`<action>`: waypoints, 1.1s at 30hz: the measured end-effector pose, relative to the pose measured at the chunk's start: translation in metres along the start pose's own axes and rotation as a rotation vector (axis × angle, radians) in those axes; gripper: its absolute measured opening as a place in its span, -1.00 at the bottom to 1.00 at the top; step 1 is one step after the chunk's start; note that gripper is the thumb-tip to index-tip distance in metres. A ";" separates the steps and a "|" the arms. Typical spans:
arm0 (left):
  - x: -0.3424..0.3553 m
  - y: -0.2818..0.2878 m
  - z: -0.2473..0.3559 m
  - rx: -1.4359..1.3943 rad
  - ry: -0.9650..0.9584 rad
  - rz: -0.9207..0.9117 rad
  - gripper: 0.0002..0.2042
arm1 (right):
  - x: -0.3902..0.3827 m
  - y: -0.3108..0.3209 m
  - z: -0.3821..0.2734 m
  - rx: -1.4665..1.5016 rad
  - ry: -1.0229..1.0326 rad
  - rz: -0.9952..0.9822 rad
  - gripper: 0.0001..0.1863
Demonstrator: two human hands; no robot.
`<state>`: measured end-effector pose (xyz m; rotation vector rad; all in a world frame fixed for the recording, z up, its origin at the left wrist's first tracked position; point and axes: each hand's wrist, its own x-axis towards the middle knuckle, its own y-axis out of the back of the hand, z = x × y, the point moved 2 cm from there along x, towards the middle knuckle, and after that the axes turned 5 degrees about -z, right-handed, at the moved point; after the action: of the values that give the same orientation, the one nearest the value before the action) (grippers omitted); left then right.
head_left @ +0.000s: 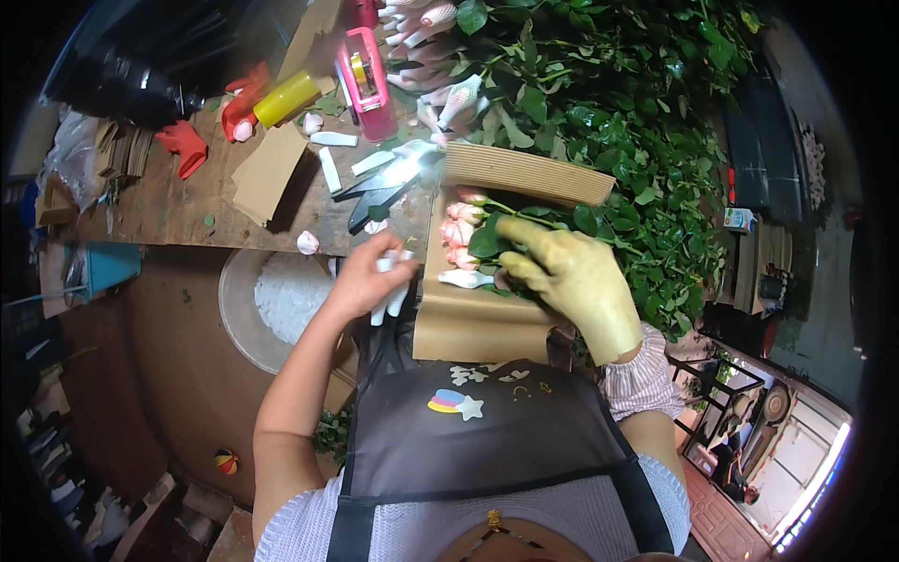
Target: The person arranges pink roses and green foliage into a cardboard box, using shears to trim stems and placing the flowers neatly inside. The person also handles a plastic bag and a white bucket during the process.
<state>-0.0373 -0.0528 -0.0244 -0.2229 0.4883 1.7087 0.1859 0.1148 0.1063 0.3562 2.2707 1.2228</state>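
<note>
My bare left hand [367,278] is closed around a few white foam net sleeves [393,298] at the table's front edge. My right hand [573,276], in a yellow rubber glove, is over the rose stems with its fingers apart. Beneath its fingertips are green leaves; whether they touch the stems I cannot tell. Several pink roses [457,231] lie in a column on brown wrapping paper [482,332], heads to the left. Nearest me in that column, one bloom wears a white net sleeve [465,278]. Corrugated cardboard [529,174] runs along the far side of the roses.
Leafy rose stems [609,103] are heaped at the far right. A pink tape dispenser [367,86], a dark-handled knife [379,208], a yellow roll [287,99] and cardboard pieces [269,176] lie on the table. Below its left edge stands a tub [245,318] holding white sleeves.
</note>
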 end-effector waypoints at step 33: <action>-0.072 0.059 -0.043 0.811 0.186 0.161 -0.67 | 0.043 -0.063 -0.008 -0.794 0.358 -0.698 -0.85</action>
<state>-0.0859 -0.1429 -0.0217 0.2550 1.3142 1.5157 0.1473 0.0937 0.0433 -0.9200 1.6908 1.7012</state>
